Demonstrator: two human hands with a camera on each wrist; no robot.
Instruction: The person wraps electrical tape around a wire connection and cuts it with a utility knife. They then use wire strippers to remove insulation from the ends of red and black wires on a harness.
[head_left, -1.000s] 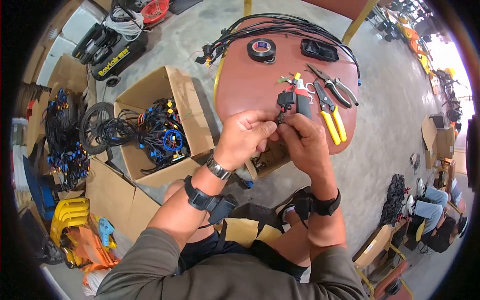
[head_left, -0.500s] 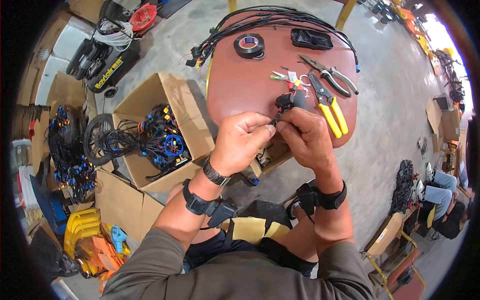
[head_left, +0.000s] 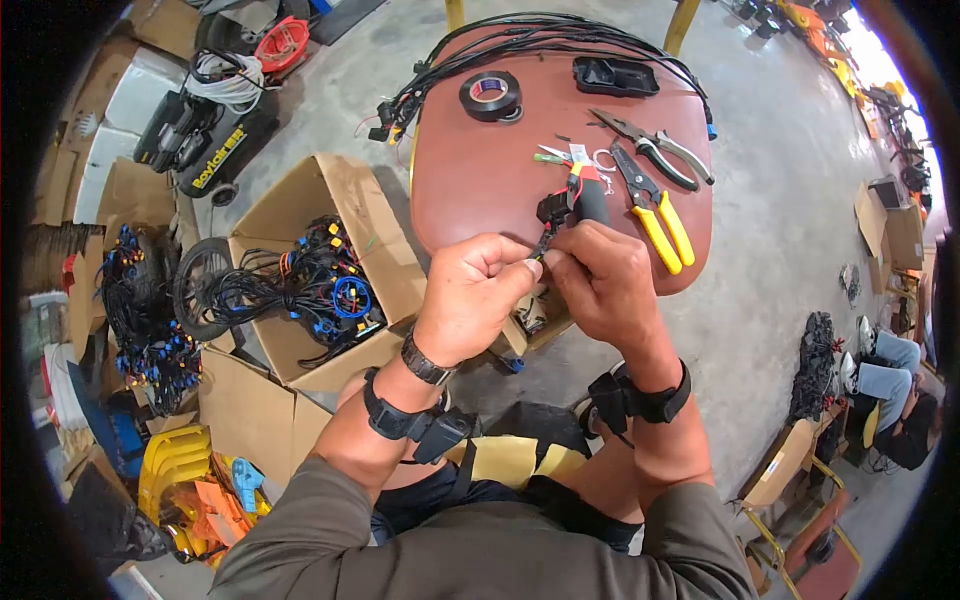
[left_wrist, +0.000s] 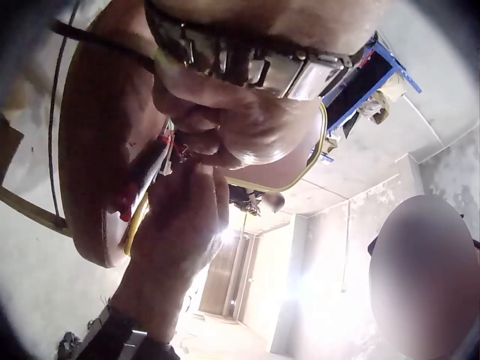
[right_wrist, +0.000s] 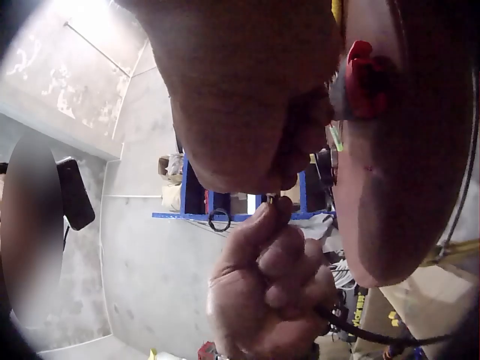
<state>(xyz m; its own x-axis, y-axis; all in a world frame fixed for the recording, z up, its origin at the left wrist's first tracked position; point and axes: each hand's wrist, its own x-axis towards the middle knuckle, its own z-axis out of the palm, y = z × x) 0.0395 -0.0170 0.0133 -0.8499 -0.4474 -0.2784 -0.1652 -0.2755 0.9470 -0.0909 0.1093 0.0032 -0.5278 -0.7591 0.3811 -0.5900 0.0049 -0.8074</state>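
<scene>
Over the near edge of the brown padded seat, my left hand (head_left: 478, 290) and right hand (head_left: 605, 268) meet fingertip to fingertip. Both pinch thin dark wires (head_left: 544, 242) between thumb and forefinger. A square black plastic housing (head_left: 553, 207) hangs on those wires just beyond the fingertips. In the right wrist view, a tiny brass-coloured end (right_wrist: 271, 199) shows at the thumb tip of the left hand (right_wrist: 270, 289). Beyond the housing lies a dark-handled tool (head_left: 592, 202) with red parts, partly covered. Curled fingers hide most of the wires in the left wrist view.
On the seat (head_left: 470, 170) lie yellow-handled wire strippers (head_left: 655, 215), pliers (head_left: 660, 150), black tape (head_left: 490, 95), a black tray (head_left: 615, 76) and a cable bundle (head_left: 560, 35). A cardboard box (head_left: 385, 235) of wiring harnesses stands left. Another person (head_left: 900, 400) sits far right.
The head view has shifted, so the seat and tools appear further left. Both hands stay together on the wires, and the black housing sits slightly nearer to me.
</scene>
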